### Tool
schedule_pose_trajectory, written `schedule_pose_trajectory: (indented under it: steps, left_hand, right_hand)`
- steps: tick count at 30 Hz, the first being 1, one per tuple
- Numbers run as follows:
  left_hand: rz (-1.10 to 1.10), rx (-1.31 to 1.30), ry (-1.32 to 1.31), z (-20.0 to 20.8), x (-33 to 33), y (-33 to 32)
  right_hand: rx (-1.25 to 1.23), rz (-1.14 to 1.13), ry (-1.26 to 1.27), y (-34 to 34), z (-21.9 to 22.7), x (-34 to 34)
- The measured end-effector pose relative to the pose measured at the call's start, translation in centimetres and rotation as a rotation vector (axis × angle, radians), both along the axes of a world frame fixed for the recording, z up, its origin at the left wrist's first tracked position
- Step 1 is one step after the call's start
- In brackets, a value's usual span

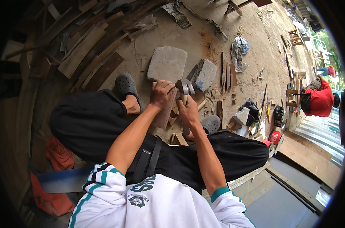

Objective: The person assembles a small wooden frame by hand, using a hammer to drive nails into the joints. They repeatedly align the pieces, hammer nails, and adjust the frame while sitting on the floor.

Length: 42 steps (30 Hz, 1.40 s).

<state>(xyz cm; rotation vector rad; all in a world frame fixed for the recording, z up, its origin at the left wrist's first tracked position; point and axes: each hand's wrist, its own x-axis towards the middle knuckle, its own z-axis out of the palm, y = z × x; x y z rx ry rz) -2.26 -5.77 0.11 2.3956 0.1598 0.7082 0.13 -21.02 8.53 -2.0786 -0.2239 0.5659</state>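
My left hand is closed around the upper end of a reddish-brown wooden board, which slants down between my legs. In my right hand is a claw hammer, gripped by its handle a little below the metal head. The hammer head is beside the board's upper end; whether they touch I cannot tell. Just beyond my left hand lies a flat concrete slab. A rougher grey concrete block rests on the ground past the hammer head.
Long wooden planks are piled at the left. Wood strips and a crumpled plastic bag lie on the dirt ground to the right. Red cans stand near my right knee. Another person in a red shirt is at the far right.
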Motion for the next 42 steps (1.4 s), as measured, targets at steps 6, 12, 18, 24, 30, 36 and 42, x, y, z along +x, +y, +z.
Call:
schedule_pose_trajectory:
  steps: [6,12,18,24,30,36,42]
  left_hand:
    - [-0.003,0.01,0.01,-0.2,0.1,-0.1]
    - [-0.012,0.003,0.018,-0.2,0.3,-0.1]
    - [-0.012,0.013,0.019,-0.4,0.1,0.0]
    - [-0.016,0.02,-0.003,0.0,0.2,-0.1]
    - [-0.07,-0.018,0.043,0.1,0.1,0.4]
    - [-0.087,0.002,0.108,0.7,0.0,0.1]
    - [-0.018,0.128,0.229,0.9,-0.4,0.4]
  right_hand:
    - [0.043,0.074,-0.069,-0.5,0.4,-0.1]
    - [0.019,-0.019,-0.032,-0.2,0.8,0.2]
    - [0.003,0.047,0.007,-0.4,0.4,0.0]
    - [0.073,0.001,-0.061,-0.6,-1.1,0.2]
    - [0.143,-0.106,0.149,-1.0,-0.8,0.4]
    - [0.165,-0.111,0.153,-2.3,-2.1,0.3]
    - [0.147,-0.094,0.141,-2.3,-1.2,0.8]
